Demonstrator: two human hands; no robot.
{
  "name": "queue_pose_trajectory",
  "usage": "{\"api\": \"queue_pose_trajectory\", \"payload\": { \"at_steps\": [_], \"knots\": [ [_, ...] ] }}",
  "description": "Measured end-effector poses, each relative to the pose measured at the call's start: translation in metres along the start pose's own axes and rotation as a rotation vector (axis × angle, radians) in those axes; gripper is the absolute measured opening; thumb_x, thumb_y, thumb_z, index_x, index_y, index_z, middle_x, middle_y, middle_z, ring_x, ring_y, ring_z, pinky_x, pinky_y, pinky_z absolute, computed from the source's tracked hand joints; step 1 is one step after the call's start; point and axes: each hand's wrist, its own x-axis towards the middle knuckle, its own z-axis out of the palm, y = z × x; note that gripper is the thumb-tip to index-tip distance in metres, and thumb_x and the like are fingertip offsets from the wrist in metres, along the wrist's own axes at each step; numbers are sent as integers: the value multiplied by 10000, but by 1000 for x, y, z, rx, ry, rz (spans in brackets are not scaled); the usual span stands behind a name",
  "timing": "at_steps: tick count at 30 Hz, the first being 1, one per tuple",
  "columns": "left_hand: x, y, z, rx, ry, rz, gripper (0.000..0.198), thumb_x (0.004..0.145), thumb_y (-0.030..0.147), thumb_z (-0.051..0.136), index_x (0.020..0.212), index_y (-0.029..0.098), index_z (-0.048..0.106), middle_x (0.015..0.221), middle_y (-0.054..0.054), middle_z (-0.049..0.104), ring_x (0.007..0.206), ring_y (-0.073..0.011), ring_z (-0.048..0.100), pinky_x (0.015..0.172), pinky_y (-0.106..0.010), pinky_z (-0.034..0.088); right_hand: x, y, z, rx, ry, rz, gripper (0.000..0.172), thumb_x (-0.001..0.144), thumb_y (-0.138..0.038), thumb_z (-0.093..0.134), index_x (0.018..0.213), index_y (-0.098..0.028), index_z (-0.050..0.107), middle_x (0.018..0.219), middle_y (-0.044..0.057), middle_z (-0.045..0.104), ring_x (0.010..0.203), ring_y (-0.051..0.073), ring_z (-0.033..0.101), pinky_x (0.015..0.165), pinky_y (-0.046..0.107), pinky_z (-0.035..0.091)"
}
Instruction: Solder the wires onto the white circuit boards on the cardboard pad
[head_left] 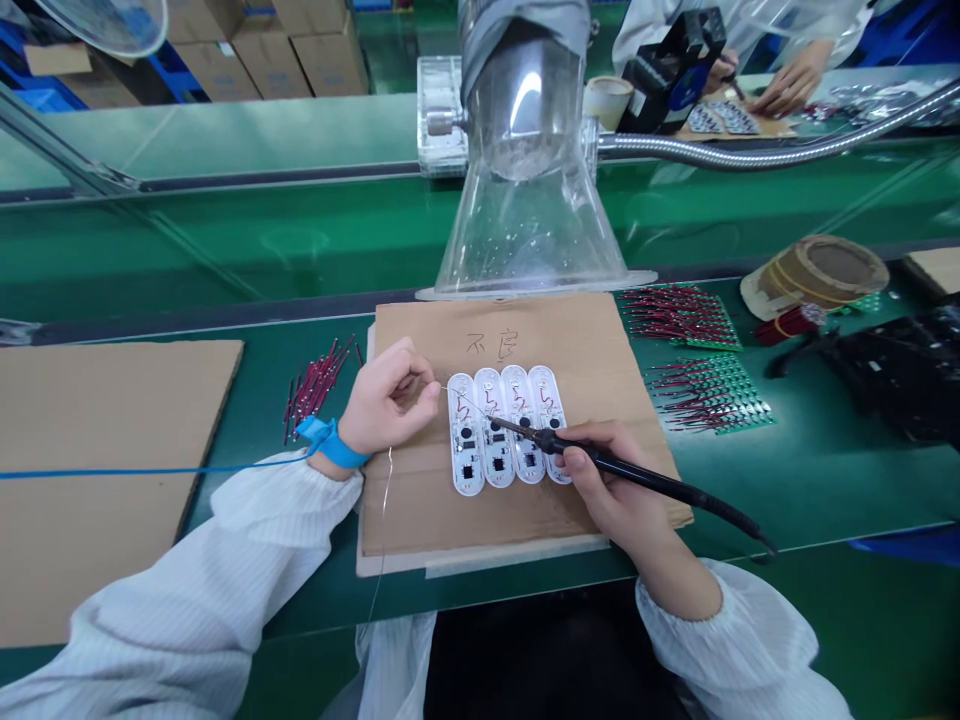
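Note:
My right hand [611,485] holds a black soldering iron [600,460], its tip over the second board from the left. Closed in a pinch, my left hand [394,395] grips thin solder wire [388,480]; one end reaches toward the iron's tip, and the rest hangs past the cardboard edge. I cannot tell whether tip and wire touch. Several white rounded circuit boards [466,470] lie side by side on a cardboard sheet [420,520], with short red wires and black chips on them. A blue wrist strap [345,447] circles my left wrist.
A clear fume hood [532,235] hangs behind the boards. Red wires [319,385] lie left; green boards with red wires [712,395] lie right, near a round container [817,275] and a black device [900,370]. Cardboard [97,480] covers the left. Across the bench, a co-worker's hands [795,80] handle boards.

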Motion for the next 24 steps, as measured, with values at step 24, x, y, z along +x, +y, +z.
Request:
{"api": "queue_pose_trajectory", "payload": {
  "at_steps": [24],
  "knots": [
    [0, -13, -8, -54, 34, -3, 142, 844, 130, 637, 826, 223, 532, 721, 37, 442, 584, -114, 363, 535, -264, 284, -12, -6, 23, 32, 74, -29, 110, 1077, -324, 710, 1177, -290, 742, 950, 16, 779, 735, 171, 749, 693, 309, 615]
  ]
}}
